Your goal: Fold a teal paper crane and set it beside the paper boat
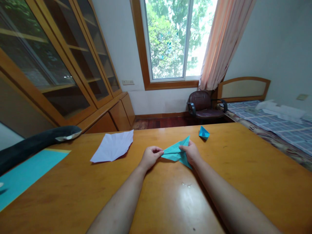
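Evidently the turquoise folded paper (173, 152) is held between two sets of fingers, just above the worktop (102, 191) or resting on it; which of these cannot be told. It narrows to a slim tip at the left fingers and spreads toward the right ones into two pointed flaps, one angled away and one toward the wearer, with a crease running lengthwise. The left hand (149, 158) pinches the narrow tip, its fingers closed on it; the right hand (192, 153) grips the broad end, thumb on top. The right hand covers part of that end, and its other fingers are mostly hidden, as is the paper's underside. Beyond the right fingers and slightly right sits a small blue folded piece (204, 133); left of the left fingers lies a creased white sheet (113, 148). Farther left, a turquoise sheet (31, 172) and a dark, long object (41, 139) are cut off by the view's edge, the latter hard to identify.
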Motion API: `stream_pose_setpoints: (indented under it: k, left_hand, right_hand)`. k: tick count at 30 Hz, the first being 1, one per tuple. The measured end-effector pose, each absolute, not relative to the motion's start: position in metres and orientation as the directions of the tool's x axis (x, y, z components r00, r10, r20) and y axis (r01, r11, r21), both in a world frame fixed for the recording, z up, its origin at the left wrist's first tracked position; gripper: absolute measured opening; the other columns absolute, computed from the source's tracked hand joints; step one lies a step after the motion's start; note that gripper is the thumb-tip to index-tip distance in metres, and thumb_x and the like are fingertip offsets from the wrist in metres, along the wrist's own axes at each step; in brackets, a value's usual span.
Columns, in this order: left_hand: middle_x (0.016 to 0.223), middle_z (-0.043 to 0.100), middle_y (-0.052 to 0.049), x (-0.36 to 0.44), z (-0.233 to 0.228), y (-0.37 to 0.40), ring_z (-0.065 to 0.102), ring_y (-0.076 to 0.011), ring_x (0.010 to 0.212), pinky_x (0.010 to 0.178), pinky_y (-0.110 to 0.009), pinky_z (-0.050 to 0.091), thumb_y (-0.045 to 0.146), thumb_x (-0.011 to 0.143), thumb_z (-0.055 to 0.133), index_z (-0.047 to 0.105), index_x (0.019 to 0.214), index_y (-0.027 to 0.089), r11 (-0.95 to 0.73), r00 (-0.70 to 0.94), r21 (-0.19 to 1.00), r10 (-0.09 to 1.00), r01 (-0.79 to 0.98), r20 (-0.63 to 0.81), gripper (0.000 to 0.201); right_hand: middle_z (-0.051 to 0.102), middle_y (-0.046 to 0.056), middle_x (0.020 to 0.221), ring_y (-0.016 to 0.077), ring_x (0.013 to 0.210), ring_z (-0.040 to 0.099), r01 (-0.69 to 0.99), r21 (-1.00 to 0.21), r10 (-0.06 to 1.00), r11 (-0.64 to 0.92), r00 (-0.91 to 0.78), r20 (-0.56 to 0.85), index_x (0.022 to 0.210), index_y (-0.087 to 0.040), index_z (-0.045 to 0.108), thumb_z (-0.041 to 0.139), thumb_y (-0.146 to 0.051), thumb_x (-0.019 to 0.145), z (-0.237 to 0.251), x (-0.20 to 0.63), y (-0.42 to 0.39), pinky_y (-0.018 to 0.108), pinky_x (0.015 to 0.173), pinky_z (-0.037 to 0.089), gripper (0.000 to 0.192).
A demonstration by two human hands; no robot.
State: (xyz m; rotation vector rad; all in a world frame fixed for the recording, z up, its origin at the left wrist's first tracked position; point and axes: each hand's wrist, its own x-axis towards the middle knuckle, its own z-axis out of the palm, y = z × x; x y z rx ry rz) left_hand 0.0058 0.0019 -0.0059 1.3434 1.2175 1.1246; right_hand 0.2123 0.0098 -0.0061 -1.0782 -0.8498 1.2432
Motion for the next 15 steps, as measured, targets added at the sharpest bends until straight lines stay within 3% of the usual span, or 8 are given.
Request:
stream_pose_setpoints:
  k: [15]
  left_hand:
    - [0.056,0.063,0.0,0.0001,-0.0035,0.0039,0.055,-0.0107,0.05,0.05,-0.021,0.042,0.036,0.059,0.077,0.066,0.071,0.013,0.032,0.022,0.998,0.999,-0.05,-0.031,0.028]
  right_hand:
    - [0.065,-0.001,0.064,0.0171,0.059,0.059,-0.27,-0.962,0.973,0.029,0.227,-0.034,0.069,-0.02,0.057,0.075,-0.022,0.051,-0.0166,0.2194,0.0176,0.03,0.06,0.049,0.026]
